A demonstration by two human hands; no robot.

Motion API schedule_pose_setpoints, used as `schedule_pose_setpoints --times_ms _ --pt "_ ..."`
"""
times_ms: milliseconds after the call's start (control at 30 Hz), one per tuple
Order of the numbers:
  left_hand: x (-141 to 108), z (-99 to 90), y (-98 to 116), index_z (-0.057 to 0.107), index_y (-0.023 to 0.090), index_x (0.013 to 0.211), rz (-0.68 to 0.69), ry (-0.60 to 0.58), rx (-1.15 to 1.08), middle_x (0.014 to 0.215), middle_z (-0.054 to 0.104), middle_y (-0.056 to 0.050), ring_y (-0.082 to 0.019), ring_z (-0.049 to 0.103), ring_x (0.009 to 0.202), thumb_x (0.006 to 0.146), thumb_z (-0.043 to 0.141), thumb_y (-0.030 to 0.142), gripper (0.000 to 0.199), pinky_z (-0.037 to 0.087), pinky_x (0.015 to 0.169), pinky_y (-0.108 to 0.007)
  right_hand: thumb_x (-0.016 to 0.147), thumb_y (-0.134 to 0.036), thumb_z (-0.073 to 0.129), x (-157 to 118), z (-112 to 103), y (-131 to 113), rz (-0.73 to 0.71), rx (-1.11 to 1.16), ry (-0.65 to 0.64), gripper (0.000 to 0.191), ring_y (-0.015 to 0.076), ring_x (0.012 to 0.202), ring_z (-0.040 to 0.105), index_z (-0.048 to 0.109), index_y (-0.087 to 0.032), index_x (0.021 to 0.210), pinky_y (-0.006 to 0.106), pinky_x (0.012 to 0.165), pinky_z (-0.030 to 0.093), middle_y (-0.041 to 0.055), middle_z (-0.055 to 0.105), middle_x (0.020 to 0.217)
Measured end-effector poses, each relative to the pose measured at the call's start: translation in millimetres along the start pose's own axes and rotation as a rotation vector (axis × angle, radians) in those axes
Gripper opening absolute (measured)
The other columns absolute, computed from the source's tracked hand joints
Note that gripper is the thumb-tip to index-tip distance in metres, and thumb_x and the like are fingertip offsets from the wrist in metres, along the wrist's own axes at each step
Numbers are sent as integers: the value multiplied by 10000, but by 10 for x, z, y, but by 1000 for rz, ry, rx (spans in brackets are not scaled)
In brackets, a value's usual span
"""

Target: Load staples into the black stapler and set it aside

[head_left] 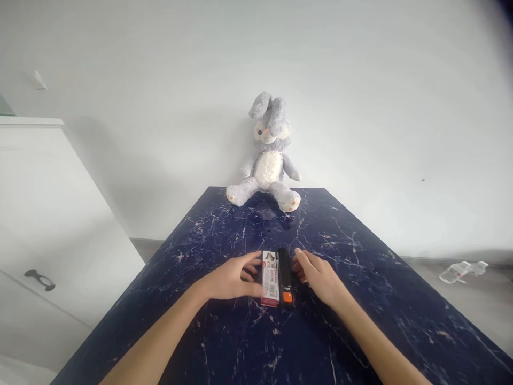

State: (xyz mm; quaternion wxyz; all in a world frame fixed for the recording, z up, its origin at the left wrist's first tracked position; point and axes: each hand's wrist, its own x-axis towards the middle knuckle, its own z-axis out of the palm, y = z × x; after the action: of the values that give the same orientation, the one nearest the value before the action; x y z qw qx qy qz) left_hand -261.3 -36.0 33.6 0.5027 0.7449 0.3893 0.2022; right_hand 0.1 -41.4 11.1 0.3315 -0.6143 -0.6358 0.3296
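A small white and red box [270,278] with printed text lies lengthwise on the dark blue marbled table [224,342]. Directly to its right is a black object with an orange part [284,275], which looks like a stapler. My left hand [234,275] is at the box's left side, thumb and fingers spread apart, with the fingertips at its edge. Beside the black object, on its right, my right hand [318,272] has its fingers curled, the thumb resting over them; whether they hold anything is hidden.
A grey and white plush rabbit [269,166] sits at the table's far edge against the wall. To the left stands a white cabinet [52,214] with a dark handle. Clear plastic bottles [460,271] lie on the floor at right.
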Motion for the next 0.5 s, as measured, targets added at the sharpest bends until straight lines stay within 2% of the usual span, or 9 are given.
schedule_pose_setpoints --times_ms 67,100,200,333,433,500 --pt "-29 48 5 197 336 1555 -9 4 113 1429 499 -130 -335 565 1168 594 880 434 1182 496 921 -441 945 -602 319 -62 -5 -100 4 -4 -36 519 209 662 651 636 -220 792 292 599 477 45 711 783" --pt "-42 85 7 172 355 1556 -20 31 166 1427 493 -126 -335 575 1143 572 889 432 1221 499 905 -440 939 -596 339 -97 -9 -147 -13 -29 -42 510 209 653 644 641 -217 778 293 593 467 42 708 769" --pt "-69 181 -5 155 382 1554 -54 118 259 1414 493 -113 -345 572 1132 590 866 483 1202 497 893 -440 921 -541 428 -219 -10 -244 -98 -119 -6 431 205 639 625 650 -218 743 295 595 434 26 701 721" --pt "-27 226 -75 187 354 1555 -25 160 300 1430 469 -112 -371 483 1264 615 839 534 1159 450 981 -453 904 -443 501 -382 38 -261 -132 -105 5 300 202 677 650 658 -222 776 284 622 436 32 732 789" --pt "123 315 -129 215 331 1553 67 186 306 1488 401 -108 -356 445 1317 636 831 521 1120 402 1050 -445 927 -428 468 -449 37 -190 -95 -159 107 295 213 707 660 670 -223 862 282 628 420 47 738 818" --pt "306 440 -135 249 324 1544 119 222 325 1482 417 -105 -350 448 1313 644 830 504 1087 386 1065 -453 947 -408 431 -440 -33 -97 -66 -243 193 305 208 690 650 670 -227 887 277 615 388 41 732 801"
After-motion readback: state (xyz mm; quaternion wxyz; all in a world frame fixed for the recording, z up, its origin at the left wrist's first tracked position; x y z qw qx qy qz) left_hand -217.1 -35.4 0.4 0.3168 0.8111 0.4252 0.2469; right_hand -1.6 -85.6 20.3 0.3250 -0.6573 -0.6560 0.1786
